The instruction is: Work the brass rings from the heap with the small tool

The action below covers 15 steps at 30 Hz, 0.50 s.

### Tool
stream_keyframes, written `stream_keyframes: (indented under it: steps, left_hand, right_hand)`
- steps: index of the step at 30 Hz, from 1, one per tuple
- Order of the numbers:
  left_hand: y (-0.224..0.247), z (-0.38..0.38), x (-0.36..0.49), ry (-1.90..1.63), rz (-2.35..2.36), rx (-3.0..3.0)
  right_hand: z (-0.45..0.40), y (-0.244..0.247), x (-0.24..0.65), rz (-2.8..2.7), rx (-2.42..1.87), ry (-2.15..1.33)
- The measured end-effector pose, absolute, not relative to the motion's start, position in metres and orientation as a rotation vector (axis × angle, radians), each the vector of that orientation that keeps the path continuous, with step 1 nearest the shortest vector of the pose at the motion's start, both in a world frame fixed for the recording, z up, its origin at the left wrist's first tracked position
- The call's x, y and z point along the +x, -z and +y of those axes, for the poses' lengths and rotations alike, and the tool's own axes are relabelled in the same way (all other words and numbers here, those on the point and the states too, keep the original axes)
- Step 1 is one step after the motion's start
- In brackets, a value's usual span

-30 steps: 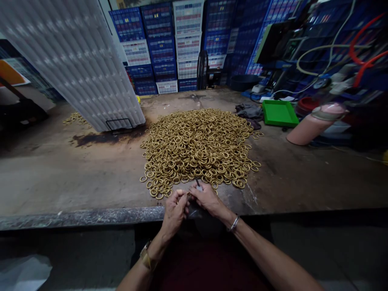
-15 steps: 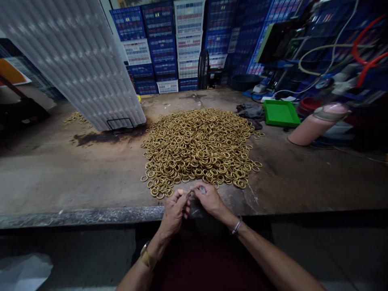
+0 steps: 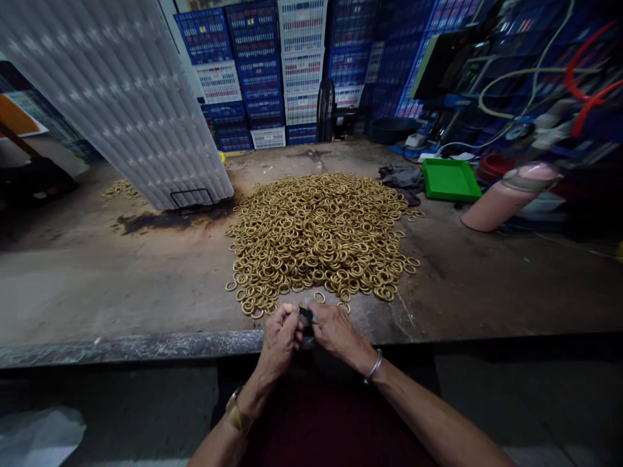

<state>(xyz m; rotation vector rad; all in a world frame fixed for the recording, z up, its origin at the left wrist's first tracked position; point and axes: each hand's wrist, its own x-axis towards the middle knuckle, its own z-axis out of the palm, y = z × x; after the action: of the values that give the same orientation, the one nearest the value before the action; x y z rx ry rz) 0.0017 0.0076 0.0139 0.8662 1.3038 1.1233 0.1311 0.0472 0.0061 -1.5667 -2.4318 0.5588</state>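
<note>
A large heap of brass-coloured rings (image 3: 321,233) lies on the worn table (image 3: 160,285). At its near edge, my left hand (image 3: 282,334) is closed in a pinch, and what it grips is too small to make out. My right hand (image 3: 335,331) is closed around a small dark tool (image 3: 306,314), whose tip points at my left fingertips. The two hands nearly touch. One loose ring (image 3: 319,297) lies just beyond my right hand, and another (image 3: 343,307) rests beside its knuckles.
A tall stack of translucent ribbed sheets (image 3: 146,110) leans at the left in a black wire stand. A green tray (image 3: 451,179), a dark cloth (image 3: 402,176) and a pink cylinder (image 3: 501,201) are at the right. Blue and white crates (image 3: 302,71) stand behind.
My right hand has turned slightly, and the dark tool now shows between the hands. Two loose rings now show beside my right hand. My left hand has hardly moved.
</note>
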Motion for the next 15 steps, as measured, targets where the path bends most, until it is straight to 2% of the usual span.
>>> stream_keyframes:
  steps: [7, 15]
  left_hand:
    - [-0.022, 0.004, -0.004, -1.183, 1.002, 0.577]
    - [-0.017, 0.009, -0.007, -1.204, 0.937, 0.42]
  right_hand:
    - [0.056, -0.002, 0.144, -2.282, -1.752, -0.367]
    - [0.059, -0.004, 0.14, -2.26, -1.917, -0.311]
